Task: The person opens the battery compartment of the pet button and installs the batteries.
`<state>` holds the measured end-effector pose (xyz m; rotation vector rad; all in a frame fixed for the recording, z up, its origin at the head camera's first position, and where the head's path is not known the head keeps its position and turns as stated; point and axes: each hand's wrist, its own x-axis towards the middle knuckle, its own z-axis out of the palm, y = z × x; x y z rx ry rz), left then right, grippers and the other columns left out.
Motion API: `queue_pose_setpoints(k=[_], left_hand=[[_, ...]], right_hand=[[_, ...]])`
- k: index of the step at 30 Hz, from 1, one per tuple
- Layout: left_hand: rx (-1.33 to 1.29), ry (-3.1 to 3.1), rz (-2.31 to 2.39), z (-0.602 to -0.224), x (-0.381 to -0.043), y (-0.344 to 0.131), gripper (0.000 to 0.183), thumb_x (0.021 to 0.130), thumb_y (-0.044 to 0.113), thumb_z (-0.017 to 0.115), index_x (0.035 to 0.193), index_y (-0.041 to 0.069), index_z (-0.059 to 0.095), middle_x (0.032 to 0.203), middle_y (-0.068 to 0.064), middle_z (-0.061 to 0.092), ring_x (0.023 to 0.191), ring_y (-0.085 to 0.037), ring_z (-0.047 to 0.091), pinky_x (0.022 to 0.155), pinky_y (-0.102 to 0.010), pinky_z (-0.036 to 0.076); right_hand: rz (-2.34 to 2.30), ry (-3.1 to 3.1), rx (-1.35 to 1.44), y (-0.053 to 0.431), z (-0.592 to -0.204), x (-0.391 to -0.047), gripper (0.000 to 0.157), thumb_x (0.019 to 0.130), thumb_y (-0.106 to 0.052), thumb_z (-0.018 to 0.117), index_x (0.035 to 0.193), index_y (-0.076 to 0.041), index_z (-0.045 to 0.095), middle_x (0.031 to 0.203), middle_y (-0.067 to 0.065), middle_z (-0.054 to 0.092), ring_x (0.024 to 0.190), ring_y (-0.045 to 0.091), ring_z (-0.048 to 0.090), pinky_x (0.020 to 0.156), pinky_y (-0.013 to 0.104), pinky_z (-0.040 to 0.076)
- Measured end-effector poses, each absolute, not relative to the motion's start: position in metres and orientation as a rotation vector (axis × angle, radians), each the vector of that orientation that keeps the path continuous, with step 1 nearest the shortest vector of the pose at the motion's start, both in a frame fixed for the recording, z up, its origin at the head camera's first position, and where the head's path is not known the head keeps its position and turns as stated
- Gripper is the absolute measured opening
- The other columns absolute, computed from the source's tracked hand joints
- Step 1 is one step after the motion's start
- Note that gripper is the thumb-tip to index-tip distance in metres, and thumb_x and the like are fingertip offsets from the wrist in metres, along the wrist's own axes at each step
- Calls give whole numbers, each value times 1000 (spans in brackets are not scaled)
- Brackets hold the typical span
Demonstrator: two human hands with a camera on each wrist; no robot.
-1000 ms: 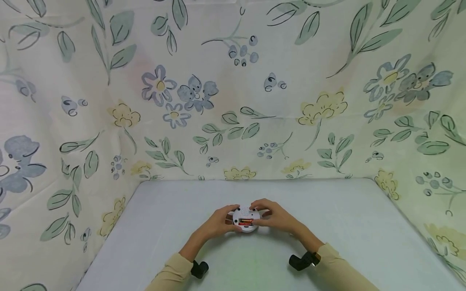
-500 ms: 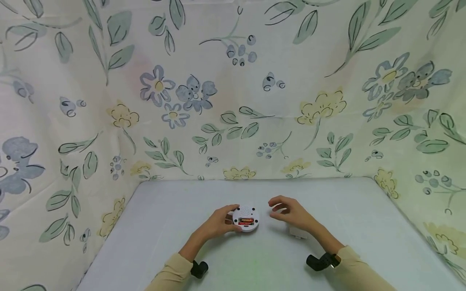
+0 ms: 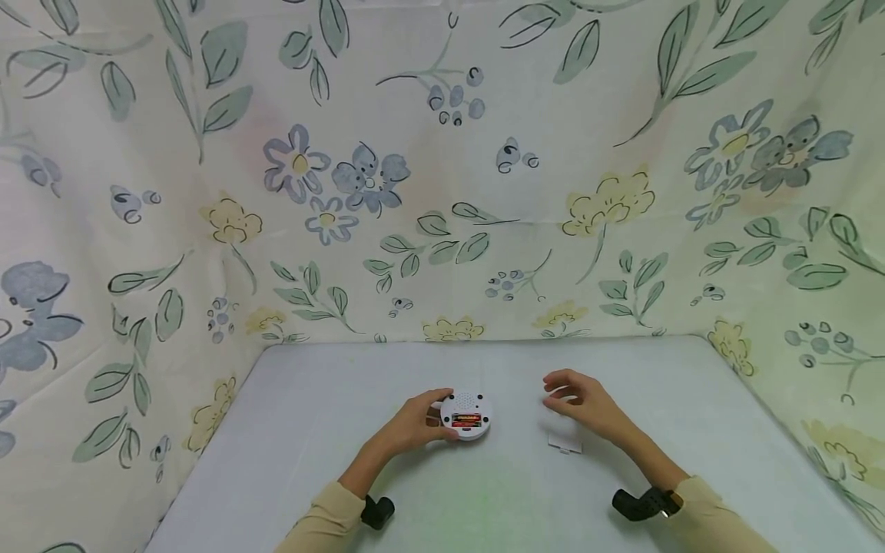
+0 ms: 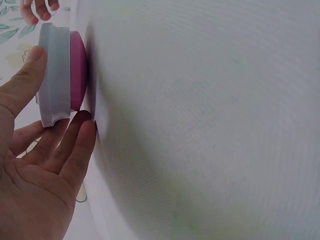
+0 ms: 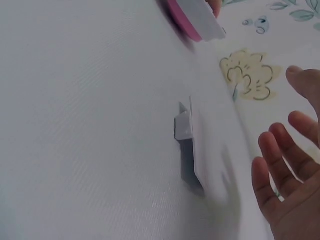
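A round white device [image 3: 478, 407] lies with its underside up, showing a speaker grille and small dark feet. Two red batteries [image 3: 466, 421] sit in its uncovered compartment. My left hand [image 3: 409, 424] grips the device by its left edge, thumb on the near side; the left wrist view shows its pink face [image 4: 78, 72] toward the table. To the right, my right hand [image 3: 588, 403] hovers with relaxed, slightly bent fingers and holds nothing. Just below it on the table is a white battery cover [image 3: 565, 442], its tab [image 5: 184, 126] seen in the right wrist view.
The white table [image 3: 332, 384] ends at a floral cloth [image 3: 442, 276] behind and at both sides. Each wrist wears a black camera, the left one [image 3: 377, 512] and the right one [image 3: 639, 504].
My right hand has left the device and moved right, to above the battery cover, uncovering that cover to view. My left hand keeps its grip on the device in the same place.
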<state>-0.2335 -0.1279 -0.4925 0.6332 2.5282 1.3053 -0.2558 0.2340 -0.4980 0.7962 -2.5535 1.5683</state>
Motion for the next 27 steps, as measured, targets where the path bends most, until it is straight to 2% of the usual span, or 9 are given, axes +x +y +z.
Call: queue_pose_setpoints(k=[7,19,27], left_hand=[[636,2543,1297,-494,-234,-128,78,86,19,85,151,1,45,140,-17,54,111,-30,63,91,-39,55],[641,2557,1274,-493,-233,-129,78,88,24,84,151,3,45,142,-17,53,112,-29,63,91,-39,55],[631,2544,1298,-493,-232,-128,78,87,22,85,151,2,45,141,-17,54,111,-30,63,92,-42,55]], right_hand=[[1564,-2565,793,247,-503,-250,37,95,-11,74,126,4,60,117,18,65,99,23,65,82,29,57],[1427,-2639,724,262,-515,-230,49,89,-25,82,127,-2,61,121,10,65,106,30,62,84,33,55],[1259,-2640,734,265,-524,-218,50,85,-30,86,125,-7,64,120,4,66,106,26,60,84,35,54]])
